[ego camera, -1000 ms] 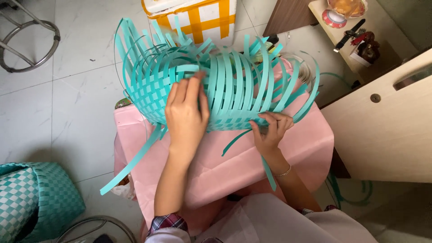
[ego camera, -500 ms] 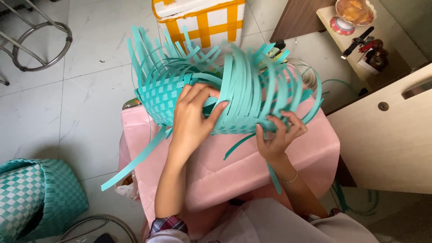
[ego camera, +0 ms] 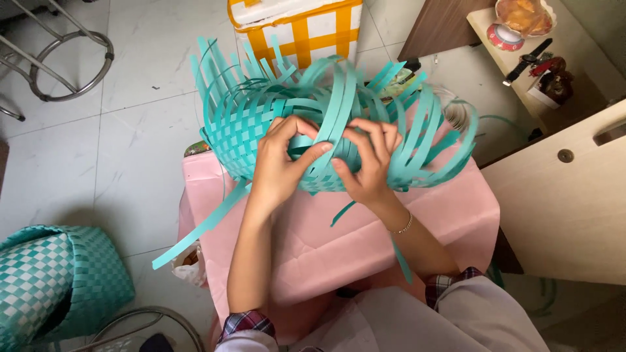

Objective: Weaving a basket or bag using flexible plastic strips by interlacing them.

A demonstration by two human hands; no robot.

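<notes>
Left hand (ego camera: 282, 166) and right hand (ego camera: 369, 163) both closed, pinching strips of the half-woven teal basket (ego camera: 241, 120)

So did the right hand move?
Yes. The right hand went up from the pink cloth onto the basket, beside the left hand.

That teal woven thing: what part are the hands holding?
Both the left hand and right hand grip the half-woven teal basket by loose upright strips at its unfinished near edge.

pink-covered table (ego camera: 339, 248) | teal woven basket (ego camera: 261, 124) (half-woven) on top
</notes>
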